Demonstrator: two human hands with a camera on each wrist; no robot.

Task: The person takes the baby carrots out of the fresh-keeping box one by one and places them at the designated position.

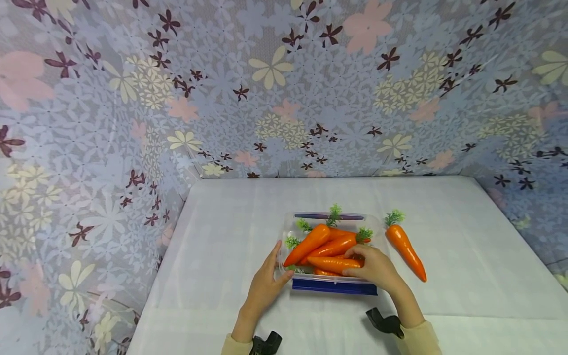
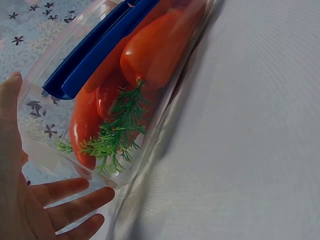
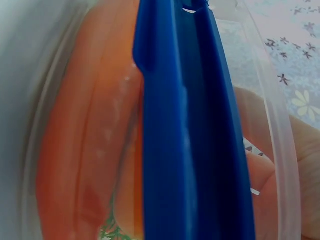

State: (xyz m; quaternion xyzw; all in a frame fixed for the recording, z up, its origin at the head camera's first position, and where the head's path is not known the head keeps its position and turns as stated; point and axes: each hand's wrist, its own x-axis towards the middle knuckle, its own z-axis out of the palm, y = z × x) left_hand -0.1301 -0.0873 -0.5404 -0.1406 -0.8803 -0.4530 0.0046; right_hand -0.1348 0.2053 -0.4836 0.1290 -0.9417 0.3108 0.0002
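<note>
A clear plastic container (image 1: 288, 222) with blue clip flaps (image 1: 335, 287) holds several orange toy carrots (image 1: 339, 244) with green leafy tops. My right hand (image 1: 374, 266) reaches over the front right rim, its thumb and fingers around the end of a front carrot (image 1: 326, 264). Through the wall in the right wrist view, part of that hand (image 3: 262, 175) shows behind a blue flap (image 3: 195, 125). My left hand (image 1: 265, 283) rests at the container's left side, thumb by the front corner. Its fingers (image 2: 82, 207) look straight along the outside in the left wrist view.
One more carrot (image 1: 406, 251) lies on the white tabletop (image 1: 213, 236) to the right of the container. A flowered cloth (image 1: 275, 108) hangs behind the table and along its sides. Black straps with wrist cameras (image 1: 385, 323) sit on both wrists.
</note>
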